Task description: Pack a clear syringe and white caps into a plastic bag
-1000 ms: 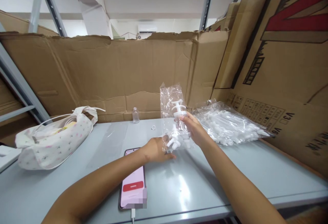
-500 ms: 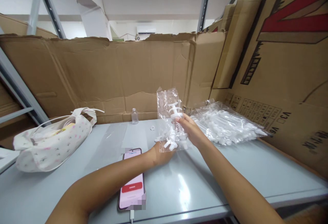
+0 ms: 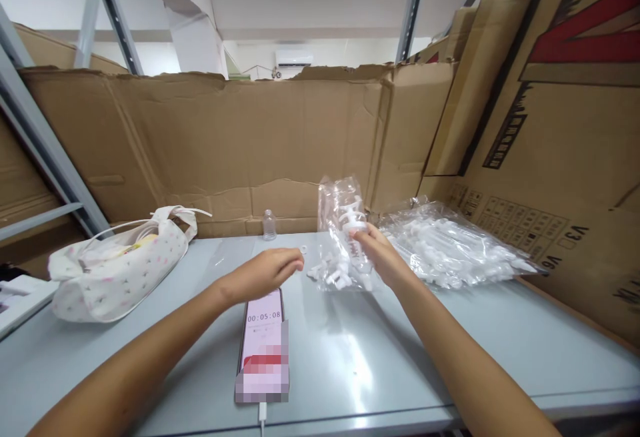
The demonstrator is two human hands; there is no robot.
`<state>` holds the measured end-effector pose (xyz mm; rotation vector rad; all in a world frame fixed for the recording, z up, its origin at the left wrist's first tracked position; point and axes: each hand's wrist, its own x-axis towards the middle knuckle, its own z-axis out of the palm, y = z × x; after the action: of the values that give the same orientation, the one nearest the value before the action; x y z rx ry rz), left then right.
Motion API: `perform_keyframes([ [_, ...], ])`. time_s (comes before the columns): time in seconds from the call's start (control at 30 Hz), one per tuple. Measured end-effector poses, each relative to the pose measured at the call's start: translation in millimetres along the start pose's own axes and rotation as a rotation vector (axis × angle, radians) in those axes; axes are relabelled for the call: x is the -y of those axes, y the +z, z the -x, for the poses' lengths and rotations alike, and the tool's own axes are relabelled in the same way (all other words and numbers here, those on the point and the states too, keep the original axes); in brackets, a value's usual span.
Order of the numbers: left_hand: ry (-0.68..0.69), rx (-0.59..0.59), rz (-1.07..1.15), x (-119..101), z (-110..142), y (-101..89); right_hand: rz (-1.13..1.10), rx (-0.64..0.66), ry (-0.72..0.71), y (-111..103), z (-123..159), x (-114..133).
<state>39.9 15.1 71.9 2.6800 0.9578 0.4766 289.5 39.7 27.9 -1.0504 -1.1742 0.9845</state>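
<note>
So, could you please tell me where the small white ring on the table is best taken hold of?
Pinch the white ring across its outer rim, from above. It lies flat on the grey table, too thin for a sideways hold. The left hand hovers right beside it, apart from the bag of pumps.

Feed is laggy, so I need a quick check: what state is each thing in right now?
Right hand: gripping the small clear bag.
Small clear bag: upright, bottom on the table, white plastic parts inside.
Left hand: empty, above the phone.
Phone: screen lit, cable plugged in.
Fabric pouch: open.
Pile of bags: lying flat.
</note>
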Motion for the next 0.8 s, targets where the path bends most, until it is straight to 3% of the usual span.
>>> perform_keyframes([
  [0.2,-0.119,-0.346,0.381,4.9,-2.9,-33.3,0.040,0.338,0.053,21.3,20.2,2.7],
  [0.33,-0.131,-0.508,0.478,16.2,-13.0,-45.6,0.060,0.579,0.081,32.3,33.1,2.8],
  [0.57,-0.182,-0.503,0.412,43.7,-22.6,-34.8,0.091,0.836,0.098,41.0,41.8,8.7],
  [0.8,-0.200,-0.467,0.398,57.3,-22.9,-21.3,0.119,0.852,0.069,39.7,39.1,4.3],
])
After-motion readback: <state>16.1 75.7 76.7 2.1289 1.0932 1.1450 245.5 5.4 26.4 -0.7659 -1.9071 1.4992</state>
